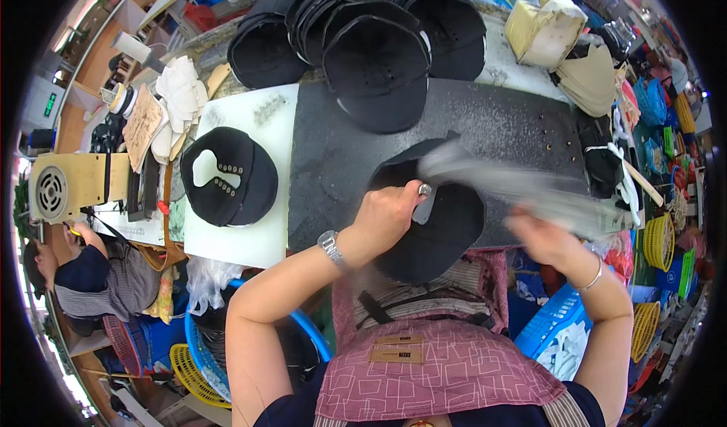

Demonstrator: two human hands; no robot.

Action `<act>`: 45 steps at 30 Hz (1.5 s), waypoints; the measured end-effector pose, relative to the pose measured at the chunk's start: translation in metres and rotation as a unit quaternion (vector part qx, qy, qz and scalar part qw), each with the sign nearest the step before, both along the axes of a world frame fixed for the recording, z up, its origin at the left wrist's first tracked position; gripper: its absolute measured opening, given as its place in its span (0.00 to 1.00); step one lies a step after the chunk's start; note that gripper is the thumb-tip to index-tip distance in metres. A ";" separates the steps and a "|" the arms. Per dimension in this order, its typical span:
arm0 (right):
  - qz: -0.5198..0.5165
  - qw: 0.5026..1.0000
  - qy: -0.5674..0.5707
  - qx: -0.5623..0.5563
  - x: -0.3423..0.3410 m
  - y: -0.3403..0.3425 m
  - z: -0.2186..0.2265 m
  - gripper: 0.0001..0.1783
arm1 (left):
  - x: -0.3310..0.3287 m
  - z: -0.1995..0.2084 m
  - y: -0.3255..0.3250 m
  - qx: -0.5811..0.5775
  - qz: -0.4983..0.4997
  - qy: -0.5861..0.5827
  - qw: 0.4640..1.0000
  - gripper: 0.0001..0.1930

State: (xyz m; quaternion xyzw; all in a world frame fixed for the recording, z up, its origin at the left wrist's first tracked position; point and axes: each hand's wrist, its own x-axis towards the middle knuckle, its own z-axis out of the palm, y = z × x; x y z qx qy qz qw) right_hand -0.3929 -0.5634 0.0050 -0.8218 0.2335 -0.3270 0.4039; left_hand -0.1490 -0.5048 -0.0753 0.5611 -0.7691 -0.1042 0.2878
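My left hand is closed round a short metal punch, whose round silver end shows above the fist. Under it, a black shoe upper lies on the dark work board, reaching over its near edge. My right hand, smeared by motion, is to the right of that upper. A long grey tool, also blurred, runs from beside the right hand toward the punch; its exact kind cannot be made out. To the left, another black upper with two rows of metal eyelets rests on a white board.
Stacks of black uppers stand at the far edge. Pale cut pieces lie far left, and beige pieces far right beside a worn whitish block. Blue baskets flank my lap. Another person sits at left.
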 end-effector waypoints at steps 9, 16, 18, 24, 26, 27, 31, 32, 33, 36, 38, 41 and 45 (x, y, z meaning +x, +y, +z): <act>-0.101 0.983 0.148 0.039 -0.005 -0.003 0.038 0.13 | -0.001 -0.010 -0.010 0.102 0.145 0.272 0.946 0.06; -0.012 0.983 0.151 -0.101 -0.003 -0.008 -0.009 0.10 | -0.005 -0.009 -0.014 -0.047 0.057 0.049 0.996 0.06; -0.096 0.947 0.296 0.083 -0.011 -0.003 -0.016 0.12 | -0.002 -0.013 -0.020 0.103 0.154 0.208 0.961 0.06; -0.102 0.962 0.233 0.100 -0.019 0.014 0.005 0.14 | -0.002 -0.006 -0.022 0.126 0.172 0.356 0.910 0.08; -0.080 0.972 0.209 0.071 -0.017 0.015 0.004 0.17 | -0.004 -0.006 -0.022 0.119 0.168 0.350 0.914 0.08; -0.079 0.972 0.209 0.071 -0.016 0.013 0.002 0.17 | -0.005 -0.004 -0.024 0.118 0.172 0.330 0.921 0.07; -0.114 0.969 0.213 0.058 -0.016 0.003 0.005 0.12 | -0.009 -0.012 -0.029 0.073 0.156 0.244 0.954 0.06; -0.116 0.971 0.201 0.062 -0.015 0.000 0.011 0.10 | -0.008 -0.010 -0.028 0.075 0.160 0.242 0.954 0.06; -0.111 0.980 0.166 0.020 -0.013 -0.001 0.028 0.08 | -0.006 -0.007 -0.028 0.038 0.137 0.196 0.970 0.06; -0.047 0.985 -0.126 0.112 -0.026 -0.007 0.021 0.07 | -0.007 -0.003 -0.022 -0.004 0.090 0.101 0.991 0.06; -0.040 0.989 0.082 -0.118 -0.031 -0.018 -0.004 0.09 | -0.011 0.000 -0.029 -0.048 0.027 0.041 0.998 0.07; -0.056 0.946 0.318 0.023 -0.028 -0.001 -0.025 0.13 | 0.005 -0.016 -0.031 -0.019 0.096 0.148 0.984 0.07; -0.041 0.965 0.257 0.032 -0.046 0.035 -0.009 0.16 | 0.005 -0.002 -0.024 -0.002 0.066 0.176 0.982 0.08</act>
